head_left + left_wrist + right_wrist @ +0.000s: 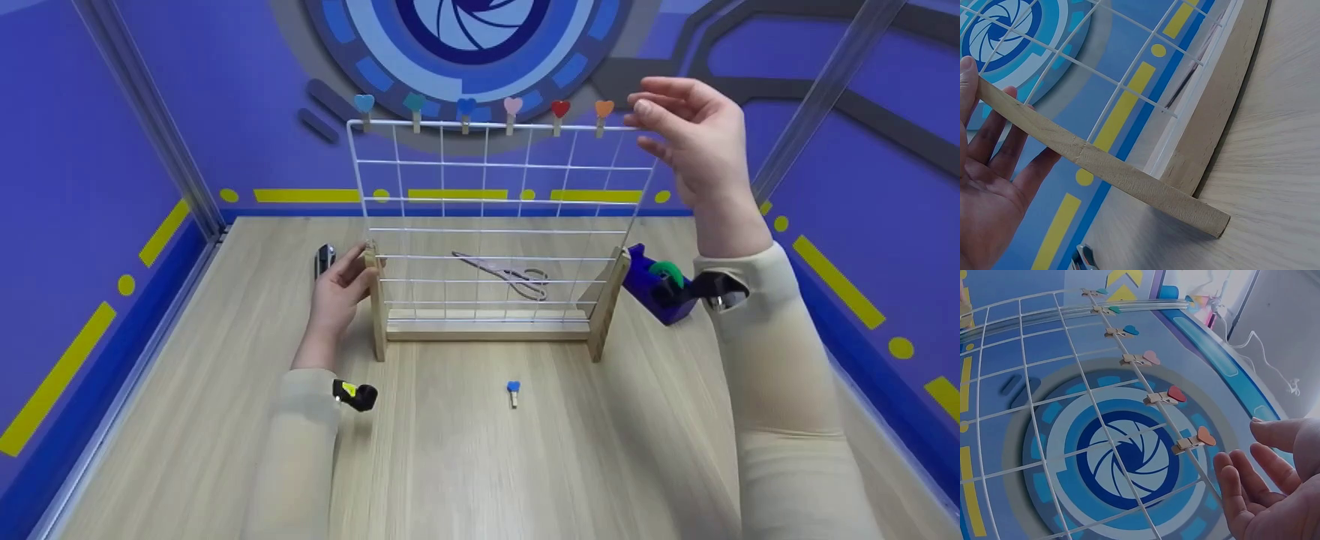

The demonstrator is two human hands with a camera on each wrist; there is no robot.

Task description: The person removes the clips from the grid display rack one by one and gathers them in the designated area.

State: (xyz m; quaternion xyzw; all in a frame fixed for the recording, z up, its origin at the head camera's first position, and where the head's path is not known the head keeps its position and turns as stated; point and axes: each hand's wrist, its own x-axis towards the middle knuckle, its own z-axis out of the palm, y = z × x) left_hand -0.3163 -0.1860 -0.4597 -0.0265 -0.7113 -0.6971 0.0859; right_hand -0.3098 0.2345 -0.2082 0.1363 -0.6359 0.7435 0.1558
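Observation:
A white wire grid point(486, 163) stands in a wooden base point(487, 330). Heart-topped wooden clothespins in several colours line its top wire, with an orange-heart clothespin point(604, 112) at the right end beside a red-heart clothespin point(559, 114). My left hand point(341, 292) holds the base's left wooden post point(1112, 169), thumb on one side and fingers on the other. By the grid's upper right corner, my right hand point(701, 142) has its fingers spread loosely and nothing between them. In the right wrist view, its fingertips sit just beside the orange-heart clothespin.
A single blue-heart clothespin point(514, 393) lies on the table in front of the base. Behind the grid are scissors point(517, 277). A blue tape dispenser point(660, 289) is by the right post, and a stapler-like dark object point(324, 259) lies beyond my left hand.

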